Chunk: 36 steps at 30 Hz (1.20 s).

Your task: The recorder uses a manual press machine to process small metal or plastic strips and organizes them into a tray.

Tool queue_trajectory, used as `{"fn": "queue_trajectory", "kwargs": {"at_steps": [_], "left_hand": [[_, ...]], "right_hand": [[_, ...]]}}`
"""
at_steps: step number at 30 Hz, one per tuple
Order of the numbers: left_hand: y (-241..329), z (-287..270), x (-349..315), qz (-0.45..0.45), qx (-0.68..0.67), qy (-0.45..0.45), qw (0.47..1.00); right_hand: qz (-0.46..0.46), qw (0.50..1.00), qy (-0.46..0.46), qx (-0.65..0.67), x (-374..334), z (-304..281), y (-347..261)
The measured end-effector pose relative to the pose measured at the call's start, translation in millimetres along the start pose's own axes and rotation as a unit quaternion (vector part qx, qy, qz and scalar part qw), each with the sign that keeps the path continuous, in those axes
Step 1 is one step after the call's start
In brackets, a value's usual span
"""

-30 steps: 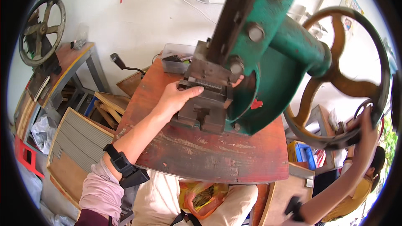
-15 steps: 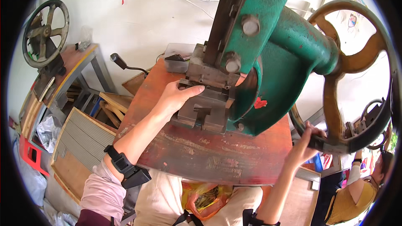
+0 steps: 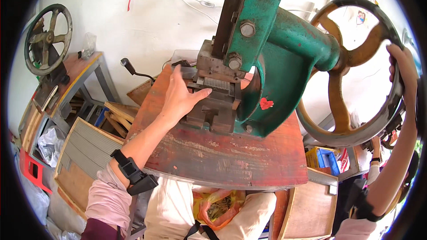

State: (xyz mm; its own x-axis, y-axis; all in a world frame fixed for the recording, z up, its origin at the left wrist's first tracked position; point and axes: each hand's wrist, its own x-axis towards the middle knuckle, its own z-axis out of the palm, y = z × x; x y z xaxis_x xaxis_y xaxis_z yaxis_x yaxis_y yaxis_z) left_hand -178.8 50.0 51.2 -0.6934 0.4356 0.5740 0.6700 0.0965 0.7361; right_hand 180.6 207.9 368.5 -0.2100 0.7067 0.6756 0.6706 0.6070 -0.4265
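A green hand press [image 3: 291,69] stands on a worn reddish table [image 3: 213,158]. Its upper steel block [image 3: 218,67] hangs above the lower die block [image 3: 220,118], with a gap between them. A ridged grey metal piece [image 3: 216,83] shows in that gap. My left hand [image 3: 177,98] is at the left side of the die, thumb along its front edge and fingers spread upward; it grips nothing that I can see. At the far right, my right hand [image 3: 404,64] is wrapped round the rim of the press's large handwheel [image 3: 351,140].
A clear plastic box [image 3: 186,56] stands behind the press. An orange bag of small pieces [image 3: 215,211] sits between my legs. Boards with grey strips [image 3: 84,144] lean at left, near another handwheel [image 3: 48,39]. Another person's arm [image 3: 375,160] shows at lower right.
My right hand has gone up with the wheel rim from low to high at the right. The upper block has risen, uncovering the ridged piece. My left fingers have lifted and spread.
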Motion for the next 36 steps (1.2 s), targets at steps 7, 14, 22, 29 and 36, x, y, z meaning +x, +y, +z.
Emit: {"fn": "queue_trajectory", "kwargs": {"at_steps": [7,14,22,29,36], "left_hand": [[33.8,-65.0,-17.6,0.065,0.104,-0.165,0.979],[-17.3,-118.3,-100.0,0.095,0.095,-0.233,0.963],[16.7,-64.6,-37.7,0.286,0.081,-0.142,0.944],[31.4,-4.9,27.1,0.338,0.21,-0.275,0.875],[30.8,1.5,2.9,0.393,0.281,-0.201,0.852]], "right_hand": [[-0.034,0.961,0.139,-0.238,6.4,17.5,-22.6],[-0.016,0.964,0.132,-0.23,10.0,26.2,-18.9],[-0.015,0.955,0.153,-0.253,22.3,23.7,-2.3],[-0.047,0.966,0.13,-0.22,17.1,22.9,-7.8],[-0.035,0.96,0.13,-0.245,20.6,19.2,-7.7]]}}
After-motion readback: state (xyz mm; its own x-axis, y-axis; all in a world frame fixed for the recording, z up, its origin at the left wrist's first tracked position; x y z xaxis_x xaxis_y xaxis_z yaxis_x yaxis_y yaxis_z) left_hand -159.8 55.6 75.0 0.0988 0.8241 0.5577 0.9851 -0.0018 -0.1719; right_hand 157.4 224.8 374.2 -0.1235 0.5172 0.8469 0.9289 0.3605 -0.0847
